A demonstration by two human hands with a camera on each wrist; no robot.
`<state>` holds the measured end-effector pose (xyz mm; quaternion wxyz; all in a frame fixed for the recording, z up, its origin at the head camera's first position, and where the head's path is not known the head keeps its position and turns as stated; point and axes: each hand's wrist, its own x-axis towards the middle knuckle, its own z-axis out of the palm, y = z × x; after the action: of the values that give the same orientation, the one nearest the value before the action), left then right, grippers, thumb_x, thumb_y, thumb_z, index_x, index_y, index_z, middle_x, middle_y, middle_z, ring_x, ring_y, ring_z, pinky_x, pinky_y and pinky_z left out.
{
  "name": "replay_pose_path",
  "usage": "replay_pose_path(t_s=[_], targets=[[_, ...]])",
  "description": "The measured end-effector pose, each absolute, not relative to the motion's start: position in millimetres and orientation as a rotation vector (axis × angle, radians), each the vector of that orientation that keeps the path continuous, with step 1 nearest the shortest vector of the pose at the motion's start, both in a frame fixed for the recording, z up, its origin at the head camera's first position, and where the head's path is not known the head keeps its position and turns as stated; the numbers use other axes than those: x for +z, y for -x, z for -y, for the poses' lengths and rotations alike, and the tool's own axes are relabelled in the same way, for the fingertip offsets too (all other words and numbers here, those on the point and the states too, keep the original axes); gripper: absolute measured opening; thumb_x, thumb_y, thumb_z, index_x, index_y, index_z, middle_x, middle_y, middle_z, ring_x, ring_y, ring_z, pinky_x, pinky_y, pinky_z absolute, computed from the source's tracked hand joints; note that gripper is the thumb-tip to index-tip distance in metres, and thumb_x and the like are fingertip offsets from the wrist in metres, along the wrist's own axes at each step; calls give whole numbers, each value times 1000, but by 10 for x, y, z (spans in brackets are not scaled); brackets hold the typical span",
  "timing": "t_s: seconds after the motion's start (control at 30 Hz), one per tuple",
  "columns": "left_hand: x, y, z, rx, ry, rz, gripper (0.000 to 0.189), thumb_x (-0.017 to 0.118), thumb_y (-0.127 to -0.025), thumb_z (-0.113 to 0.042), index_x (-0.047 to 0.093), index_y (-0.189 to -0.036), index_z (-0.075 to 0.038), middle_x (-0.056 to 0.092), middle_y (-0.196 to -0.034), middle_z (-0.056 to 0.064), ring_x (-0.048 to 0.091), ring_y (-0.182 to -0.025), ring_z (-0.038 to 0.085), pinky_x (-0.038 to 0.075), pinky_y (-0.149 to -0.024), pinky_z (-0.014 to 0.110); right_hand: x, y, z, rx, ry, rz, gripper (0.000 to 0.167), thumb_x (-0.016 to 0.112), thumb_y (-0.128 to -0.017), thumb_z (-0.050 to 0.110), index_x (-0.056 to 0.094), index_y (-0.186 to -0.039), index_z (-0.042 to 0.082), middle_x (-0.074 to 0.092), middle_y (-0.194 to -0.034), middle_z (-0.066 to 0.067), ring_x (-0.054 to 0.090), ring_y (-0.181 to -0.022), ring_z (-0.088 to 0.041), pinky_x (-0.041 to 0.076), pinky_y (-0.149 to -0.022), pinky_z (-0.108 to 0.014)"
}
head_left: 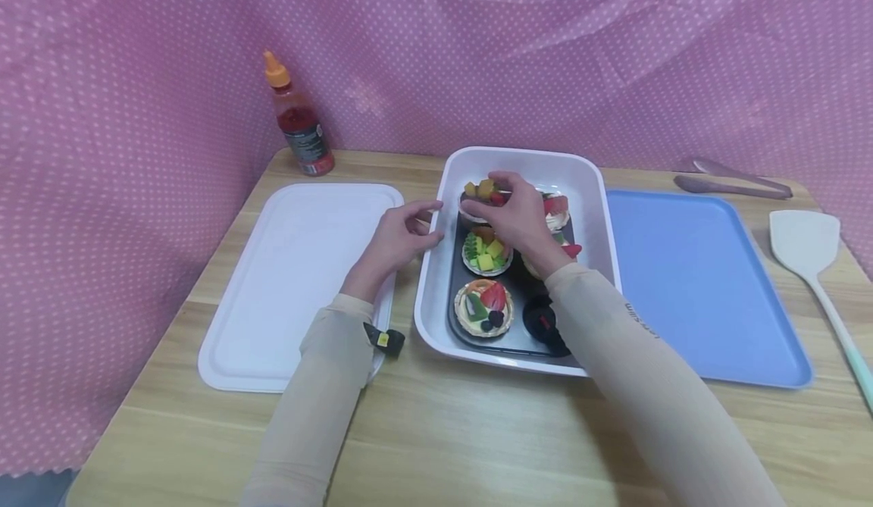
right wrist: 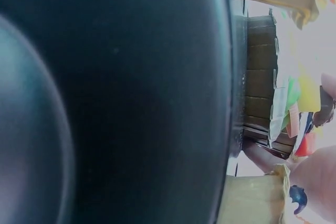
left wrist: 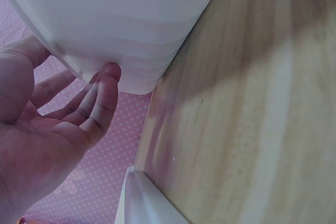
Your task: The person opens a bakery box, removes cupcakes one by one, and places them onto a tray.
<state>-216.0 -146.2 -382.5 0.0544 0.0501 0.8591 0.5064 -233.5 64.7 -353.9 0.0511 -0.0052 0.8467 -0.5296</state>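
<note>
My right hand (head_left: pixel 524 219) is inside a white tub (head_left: pixel 430 295), its thumb and fingers around the rim of a fruit tart (head_left: pixel 480 189) topped with yellow cubes at the far left. The tart sits in a dark muffin pan (head_left: pixel 508 344). Nearer me in the same row are a green-and-yellow fruit tart (head_left: pixel 486 252) and a strawberry-and-berry tart (head_left: pixel 483 308). More tarts fill the right row, partly hidden by the arm; its near cup (head_left: pixel 540 317) is bare. My left hand (head_left: pixel 398 240) rests relaxed fingertips against the tub's left wall (left wrist: pixel 131 35).
A white tray (head_left: pixel 293 287) lies left, a blue tray (head_left: pixel 696 287) right. At the back left stands a sauce bottle (head_left: pixel 303 132). Tongs (head_left: pixel 733 183) lie at the back right, near a white spatula (head_left: pixel 806 242). A pink dotted cloth (head_left: pixel 477 52) hangs behind the table.
</note>
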Motion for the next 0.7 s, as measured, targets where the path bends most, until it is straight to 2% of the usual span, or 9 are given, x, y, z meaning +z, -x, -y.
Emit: replay_pose_path(t_s=[0.23, 0.37, 0.7], targets=[[-3822, 2157, 1463, 1551, -163, -2600, 54, 73, -90, -12, 59, -141, -18, 64, -123, 9, 64, -104, 24, 57, -80, 34, -3536, 2329, -647, -1662, -42, -2551, 77, 81, -84, 43, 47, -147, 16, 52, -143, -9, 56, -124, -24, 54, -101, -42], [-3823, 2159, 1461, 1548, -162, -2598, 54, 73, -90, -13, 59, -141, -18, 64, -123, 9, 65, -105, 24, 57, -80, 34, -3529, 2331, -648, -1669, -70, -2518, 77, 81, -84, 43, 47, -148, 17, 52, -144, -8, 56, -124, -24, 57, -97, -43], [-3827, 2154, 1468, 1550, -159, -2596, 54, 73, -90, -13, 59, -141, -19, 64, -123, 8, 64, -105, 23, 57, -79, 34, -3509, 2331, -624, -1645, -58, -2440, 77, 78, -86, 45, 45, -150, 18, 46, -152, -7, 52, -131, -25, 50, -106, -46]])
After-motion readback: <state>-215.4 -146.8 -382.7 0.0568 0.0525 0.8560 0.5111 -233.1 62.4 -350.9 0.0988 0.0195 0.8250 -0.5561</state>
